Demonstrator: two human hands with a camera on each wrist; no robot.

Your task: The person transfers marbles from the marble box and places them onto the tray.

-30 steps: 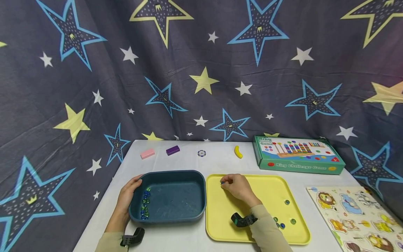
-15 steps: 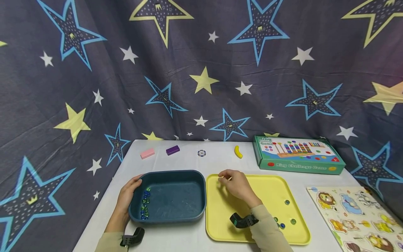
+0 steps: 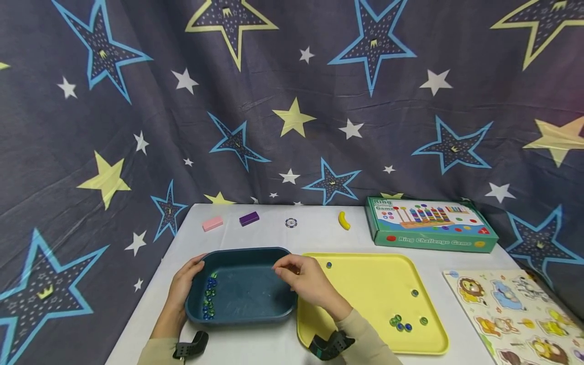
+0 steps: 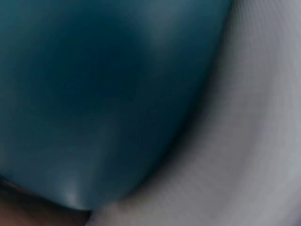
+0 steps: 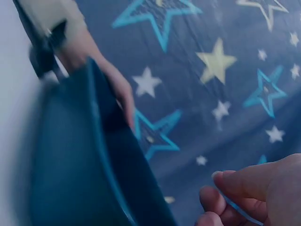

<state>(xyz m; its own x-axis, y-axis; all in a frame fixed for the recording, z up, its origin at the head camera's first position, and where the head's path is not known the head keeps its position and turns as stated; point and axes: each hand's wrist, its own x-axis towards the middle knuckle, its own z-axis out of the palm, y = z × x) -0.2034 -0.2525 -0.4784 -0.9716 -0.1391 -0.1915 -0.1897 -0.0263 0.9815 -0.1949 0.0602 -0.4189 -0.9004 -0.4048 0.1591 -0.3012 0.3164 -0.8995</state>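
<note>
A dark, star-patterned curtain (image 3: 246, 76) rises behind a white table (image 3: 255, 344), where a person in light sleeves works with both hands. At left of center in the head view, the left hand (image 3: 183, 284) grips the left end of a dark blue bin (image 3: 251, 286), thumb at the rim. Inside, glass marbles (image 3: 210, 292) in blue and green crowd along the left wall, just beside that grip.

The right hand (image 3: 310, 281) hangs over the bin's right end — fingers bent, thumb and forefinger close together. Whether a marble sits between them cannot be told, even from the right wrist view. The marbles in the bin lie well apart from those fingertips, across the bare bin floor.

Just right of the bin, a yellow tray (image 3: 360, 284) holds more: a lone blue marble (image 3: 329, 265) near its upper left corner, behind the right hand, and a loose scatter of marbles (image 3: 408, 328) toward the lower right.

Along the table's far edge, left to right, are a pink block (image 3: 212, 224), a purple block (image 3: 249, 219), a patterned chip (image 3: 291, 223), a yellow toy banana (image 3: 344, 221) and a green "Ring Challenge Game" box (image 3: 431, 225) — with an animal picture board (image 3: 515, 309) at lower right.
</note>
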